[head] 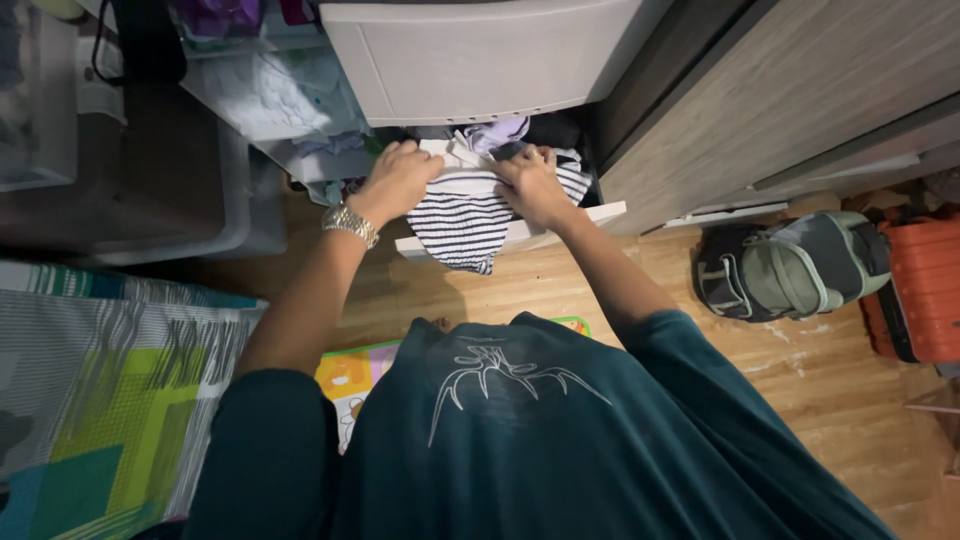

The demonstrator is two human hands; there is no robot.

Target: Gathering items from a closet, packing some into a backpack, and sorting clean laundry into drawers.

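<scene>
A white garment with dark stripes (463, 222) hangs over the front edge of an open white drawer (607, 210). My left hand (398, 180), with a metal watch (350, 224) on the wrist, presses on the garment's left upper part. My right hand (534, 184) rests on its right upper part, fingers curled into the cloth. Other folded clothes, one of them lilac (496, 132), lie in the drawer behind my hands. I wear a dark teal shirt (560, 440).
A pale plastic drawer unit (470, 55) stands above the open drawer. Clear storage boxes (270, 95) sit at the left, a wooden cabinet (790, 90) at the right. A green-grey backpack (790, 265) and an orange suitcase (925, 285) lie on the wooden floor. A patterned mat (90, 390) lies at the left.
</scene>
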